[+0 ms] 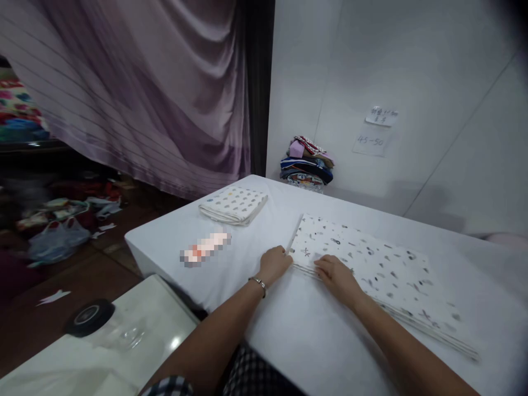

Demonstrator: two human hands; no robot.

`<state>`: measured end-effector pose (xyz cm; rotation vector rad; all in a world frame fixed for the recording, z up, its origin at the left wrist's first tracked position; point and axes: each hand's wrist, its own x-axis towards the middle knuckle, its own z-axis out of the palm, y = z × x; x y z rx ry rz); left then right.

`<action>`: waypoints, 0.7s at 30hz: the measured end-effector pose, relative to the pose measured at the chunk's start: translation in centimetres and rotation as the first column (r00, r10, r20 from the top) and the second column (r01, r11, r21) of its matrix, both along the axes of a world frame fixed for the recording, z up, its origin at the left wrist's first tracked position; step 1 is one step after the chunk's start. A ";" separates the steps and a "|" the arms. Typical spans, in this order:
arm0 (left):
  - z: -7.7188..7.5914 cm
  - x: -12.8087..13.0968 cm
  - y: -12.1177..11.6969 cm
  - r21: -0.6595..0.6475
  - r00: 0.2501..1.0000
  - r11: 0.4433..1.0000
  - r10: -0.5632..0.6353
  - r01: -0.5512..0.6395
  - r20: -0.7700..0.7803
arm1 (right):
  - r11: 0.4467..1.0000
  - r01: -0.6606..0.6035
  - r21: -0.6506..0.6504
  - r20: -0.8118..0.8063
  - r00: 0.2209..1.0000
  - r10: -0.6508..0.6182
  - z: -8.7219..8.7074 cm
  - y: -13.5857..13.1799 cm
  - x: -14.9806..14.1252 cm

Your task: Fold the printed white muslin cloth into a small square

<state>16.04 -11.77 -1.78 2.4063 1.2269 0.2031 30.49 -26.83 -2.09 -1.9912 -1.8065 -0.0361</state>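
Pale panelled wall point(445, 66) on one side, a sagging mauve curtain point(173, 82) on the other, and between them a white-covered table point(173, 228) where, from where I stand, someone is busy with a long folded cloth point(383, 264) printed with small grey-green motifs. It lies flat on the right part of the tabletop, well apart from a smaller folded cloth point(235, 203) near the far left edge. The left hand point(274, 264) has its fingers drawn in at the cloth's near left corner; the right hand point(336, 275) rests just beside it with fingers bent over the near edge. I can't tell whether either is pinching the fabric or merely pressing it. What worries me is the layers: they look loosely stacked along the near edge, so a pull on the top one alone could skew the corner, and uneven pressure from the two hands might leave a crease. Pointing its short end at the left hand, the cloth has its long axis running away to the person's right, slanting nearer to the body as it goes, with the layered long edge facing the person.
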 end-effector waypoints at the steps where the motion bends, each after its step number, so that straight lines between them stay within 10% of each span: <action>1: 0.2 0.2 0.3 -0.016 1.000 1.000 -0.005 0.005 -0.011 | 1.000 0.002 -0.020 0.018 1.000 -0.002 -0.2 -0.7 0.3; 21: 1.0 0.5 0.5 -0.004 0.999 1.000 0.007 -0.007 -0.034 | 0.999 -0.045 0.024 0.084 0.996 0.042 -1.8 -2.7 -1.0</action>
